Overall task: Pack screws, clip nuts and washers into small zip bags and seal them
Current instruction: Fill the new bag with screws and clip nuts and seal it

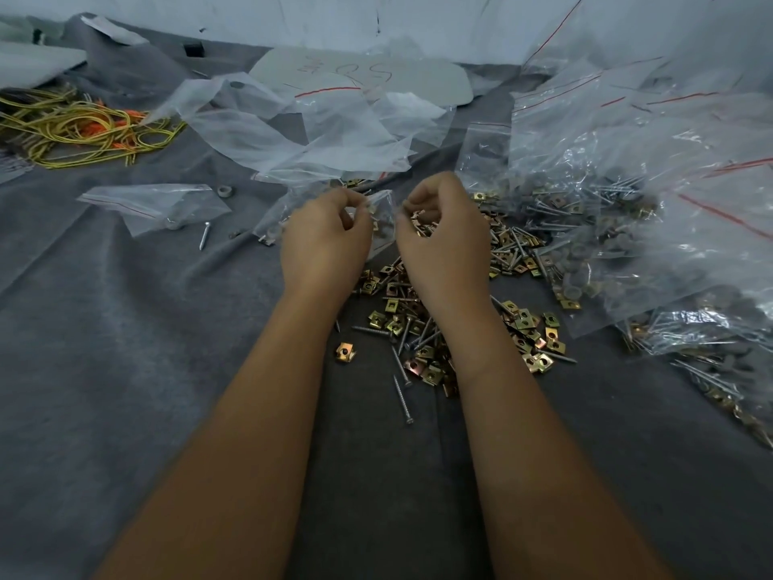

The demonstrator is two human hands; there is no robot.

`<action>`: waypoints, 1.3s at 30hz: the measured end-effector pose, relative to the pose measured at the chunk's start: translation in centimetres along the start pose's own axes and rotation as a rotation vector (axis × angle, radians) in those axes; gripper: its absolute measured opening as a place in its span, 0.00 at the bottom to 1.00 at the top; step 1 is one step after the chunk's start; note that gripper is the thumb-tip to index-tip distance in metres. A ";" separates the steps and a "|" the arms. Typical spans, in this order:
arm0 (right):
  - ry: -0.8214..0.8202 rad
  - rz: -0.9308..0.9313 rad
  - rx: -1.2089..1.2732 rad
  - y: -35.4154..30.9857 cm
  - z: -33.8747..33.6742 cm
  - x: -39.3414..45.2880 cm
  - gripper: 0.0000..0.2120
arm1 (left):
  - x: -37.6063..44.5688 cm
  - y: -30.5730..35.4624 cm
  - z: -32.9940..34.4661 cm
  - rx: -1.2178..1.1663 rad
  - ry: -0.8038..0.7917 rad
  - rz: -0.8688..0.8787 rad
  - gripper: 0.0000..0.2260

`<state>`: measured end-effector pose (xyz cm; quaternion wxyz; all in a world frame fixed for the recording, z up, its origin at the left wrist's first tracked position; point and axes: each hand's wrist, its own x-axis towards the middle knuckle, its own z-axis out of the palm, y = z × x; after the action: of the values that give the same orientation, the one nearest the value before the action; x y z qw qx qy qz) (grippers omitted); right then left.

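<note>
Hands meet at centre: my left hand pinches the mouth of a small zip bag, and my right hand is curled round a clutch of clip nuts just beside that opening. Loose screws and more nuts spread toward 6 o'clock beneath my wrists. Filled bags crowd the 3 o'clock edge. From 7 to 9 o'clock I see bare grey tabletop.
</note>
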<state>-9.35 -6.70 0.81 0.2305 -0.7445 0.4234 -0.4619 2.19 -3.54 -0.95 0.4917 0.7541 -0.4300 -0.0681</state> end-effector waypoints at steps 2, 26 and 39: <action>-0.036 -0.020 0.028 0.0 0.2 0.0 0.06 | -0.1 0.0 0.1 -0.014 -0.022 0.022 0.07; -0.434 -0.214 -0.521 -0.4 1.2 0.0 0.09 | 0.5 0.1 -0.2 -0.312 0.200 -0.170 0.05; -0.317 -0.165 -0.559 0.3 1.4 -0.1 0.10 | 0.2 0.2 -0.3 -0.368 0.174 -0.179 0.06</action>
<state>-8.31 -6.84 -0.12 0.0421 -0.8733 0.4310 -0.2233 2.33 -3.56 -0.55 0.6482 0.6900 -0.2976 -0.1232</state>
